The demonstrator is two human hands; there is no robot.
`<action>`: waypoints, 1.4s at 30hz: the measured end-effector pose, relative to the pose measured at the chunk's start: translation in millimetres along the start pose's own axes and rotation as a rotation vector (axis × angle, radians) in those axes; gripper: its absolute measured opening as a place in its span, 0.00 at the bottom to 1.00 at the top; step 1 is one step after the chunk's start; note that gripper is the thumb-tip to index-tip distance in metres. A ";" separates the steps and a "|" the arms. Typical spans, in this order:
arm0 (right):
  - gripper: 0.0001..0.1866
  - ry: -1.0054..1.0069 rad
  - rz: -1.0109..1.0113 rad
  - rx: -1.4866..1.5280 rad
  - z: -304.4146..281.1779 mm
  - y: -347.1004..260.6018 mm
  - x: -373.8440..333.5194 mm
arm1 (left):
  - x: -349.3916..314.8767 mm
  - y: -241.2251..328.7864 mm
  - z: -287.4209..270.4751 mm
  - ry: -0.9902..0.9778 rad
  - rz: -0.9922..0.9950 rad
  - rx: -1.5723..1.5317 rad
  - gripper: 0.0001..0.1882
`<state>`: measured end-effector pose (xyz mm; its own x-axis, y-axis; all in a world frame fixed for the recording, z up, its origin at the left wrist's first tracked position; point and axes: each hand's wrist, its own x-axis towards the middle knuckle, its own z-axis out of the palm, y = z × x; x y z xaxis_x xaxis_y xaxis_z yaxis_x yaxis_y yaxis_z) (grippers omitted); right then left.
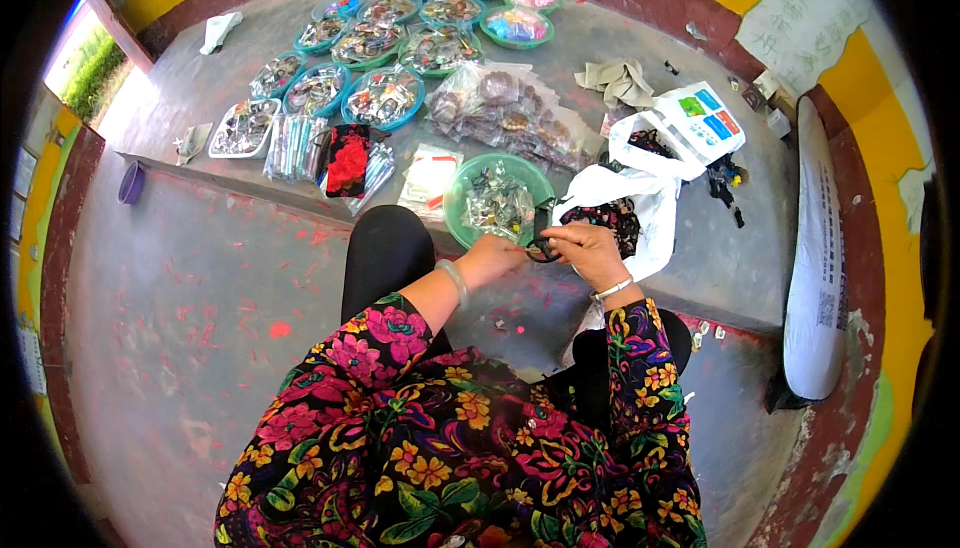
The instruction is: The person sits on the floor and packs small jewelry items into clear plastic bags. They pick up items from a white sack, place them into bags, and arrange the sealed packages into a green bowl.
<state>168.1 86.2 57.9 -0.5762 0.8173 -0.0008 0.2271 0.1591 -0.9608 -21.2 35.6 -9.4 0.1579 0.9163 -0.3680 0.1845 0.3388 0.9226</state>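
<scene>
Just in front of my knees, a small black band or strap [543, 251] forms a loop between my two hands. My right hand [592, 254] pinches it from the right, and a dark strip stands up beside the fingers. From the left, my left hand [490, 260] has its fingers pressed together at the loop's near side; a small item at their tips is too small to name. Behind the hands is a green basin [455, 198] with small clear packets inside. Right of it, a white plastic bag [655, 233] lies open around dark patterned pieces [610, 223].
Several basins, among them a blue one [350, 113], hold small packaged goods. Clear bags of brown items [510, 113], a red-and-black pouch [348, 163] and flat white packets [430, 178] lie nearer. A long white wrapped object [815, 268] leans at the right wall. The raised floor's edge [240, 188] crosses ahead.
</scene>
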 end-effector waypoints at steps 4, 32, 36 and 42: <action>0.09 0.005 -0.184 -0.305 4.7 10.7 2.9 | -0.8 -0.1 -1.3 -0.033 0.022 0.050 0.11; 0.07 0.001 -0.254 -0.652 19.8 0.0 -3.5 | -0.1 -0.2 4.6 -0.052 0.171 0.329 0.14; 0.06 0.029 -0.321 -0.577 15.9 -1.5 -3.7 | 0.3 0.8 2.5 -0.063 0.239 0.390 0.12; 0.04 0.020 -0.331 -0.609 13.5 4.3 -3.2 | 4.4 -5.9 6.7 -0.055 0.149 0.210 0.12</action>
<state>160.4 76.8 50.1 -0.6777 0.6814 0.2763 0.4457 0.6796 -0.5827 -15.1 36.2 -17.2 0.2500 0.9377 -0.2411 0.3516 0.1441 0.9250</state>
